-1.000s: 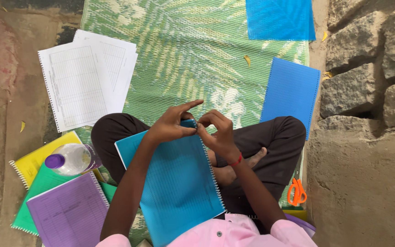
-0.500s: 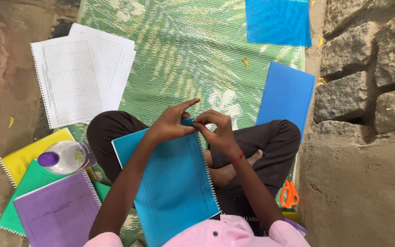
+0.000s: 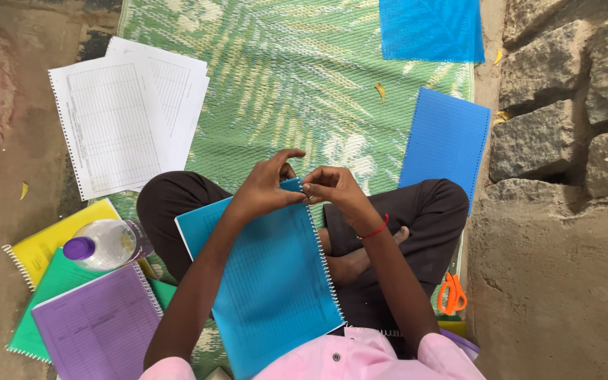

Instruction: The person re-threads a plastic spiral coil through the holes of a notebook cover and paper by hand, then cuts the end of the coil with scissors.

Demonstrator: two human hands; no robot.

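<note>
Blue notebook (image 3: 269,281) lies across the lap, and both hands meet at its top corner by the wire spiral (image 3: 324,262). Left hand (image 3: 267,186) pinches the cover's edge, grip closed on it; right hand (image 3: 333,186) is closed too, fingertips nipping the wire end. Risk, I'd say: the thin wire slipping free or pricking a fingertip, since the book rests only on a knee.

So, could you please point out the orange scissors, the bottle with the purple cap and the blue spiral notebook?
orange scissors (image 3: 452,294), head view, on the handles.
bottle (image 3: 107,244), head view, on its clear body.
blue spiral notebook (image 3: 269,281), head view, middle of the cover.
</note>
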